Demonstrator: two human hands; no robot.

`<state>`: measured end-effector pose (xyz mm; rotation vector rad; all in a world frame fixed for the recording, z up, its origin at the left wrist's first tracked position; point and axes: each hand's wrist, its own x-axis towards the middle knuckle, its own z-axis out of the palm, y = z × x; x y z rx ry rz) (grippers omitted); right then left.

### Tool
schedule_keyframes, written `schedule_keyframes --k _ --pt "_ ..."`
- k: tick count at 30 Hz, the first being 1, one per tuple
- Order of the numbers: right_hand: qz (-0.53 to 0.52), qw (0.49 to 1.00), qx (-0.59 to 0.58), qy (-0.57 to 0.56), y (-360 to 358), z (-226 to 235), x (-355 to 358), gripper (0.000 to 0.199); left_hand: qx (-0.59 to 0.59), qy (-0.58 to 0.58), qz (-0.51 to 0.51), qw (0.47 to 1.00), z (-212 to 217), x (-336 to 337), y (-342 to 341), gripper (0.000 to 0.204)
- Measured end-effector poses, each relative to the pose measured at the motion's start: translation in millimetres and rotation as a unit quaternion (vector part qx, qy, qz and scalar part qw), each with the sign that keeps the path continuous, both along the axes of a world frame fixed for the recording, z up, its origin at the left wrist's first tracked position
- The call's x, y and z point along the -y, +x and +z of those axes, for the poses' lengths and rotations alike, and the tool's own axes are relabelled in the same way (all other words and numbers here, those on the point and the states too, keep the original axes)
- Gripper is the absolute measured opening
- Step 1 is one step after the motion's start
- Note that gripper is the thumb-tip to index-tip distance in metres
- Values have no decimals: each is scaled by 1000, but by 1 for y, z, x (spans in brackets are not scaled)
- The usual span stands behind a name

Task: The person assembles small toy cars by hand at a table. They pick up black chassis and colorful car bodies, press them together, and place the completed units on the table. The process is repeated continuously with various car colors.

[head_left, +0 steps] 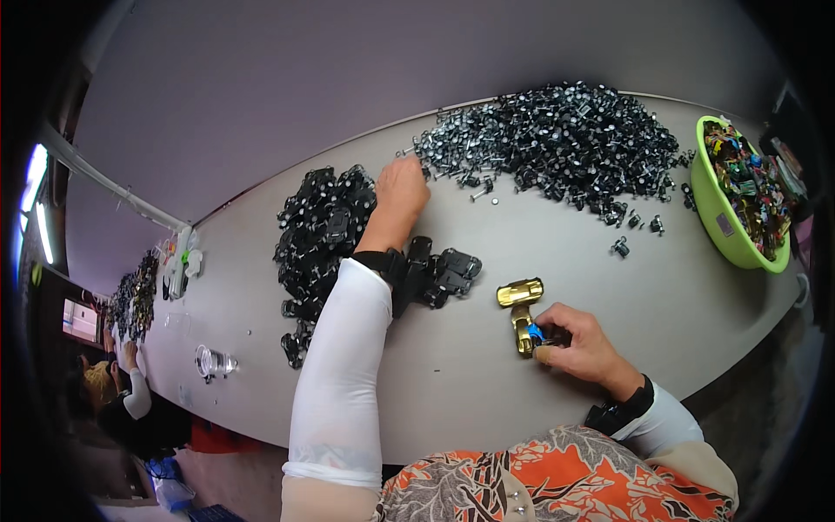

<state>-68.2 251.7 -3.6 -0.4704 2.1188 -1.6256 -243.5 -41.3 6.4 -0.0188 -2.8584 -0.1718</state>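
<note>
My left hand (400, 187) reaches across the table to the near left edge of a heap of small black wheels on metal axles (565, 143). Its fingers curl downward, and what they hold is hidden. Nearer to me, my right hand (584, 344) is closed around a small bright blue piece (536, 334), with something dark under the fingers. Just left of these fingertips lies a gold toy car body (523, 335). A second gold toy car body (520, 292) rests just beyond it.
Black toy car bases (317, 235) are heaped left of my left arm, with several more (452, 274) beside my wrist. A green tub (726, 230) of colourful small parts stands at the right. A clear cup (213, 363) lies on the left. Another person (135, 400) works at the far left.
</note>
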Motion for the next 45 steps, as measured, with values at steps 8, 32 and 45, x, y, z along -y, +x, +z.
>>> schedule_keyframes --k 8,32,45 --pt "-20 1000 -4 -8 -2 1 -2 26 -40 58 -9 997 7 -8 46 30" --pt "40 966 177 -187 32 3 48 28 265 813 -14 519 -5 -58 265 37" --pt "9 945 214 -247 37 -2 57 39 222 892 4 394 -5 -36 266 50"
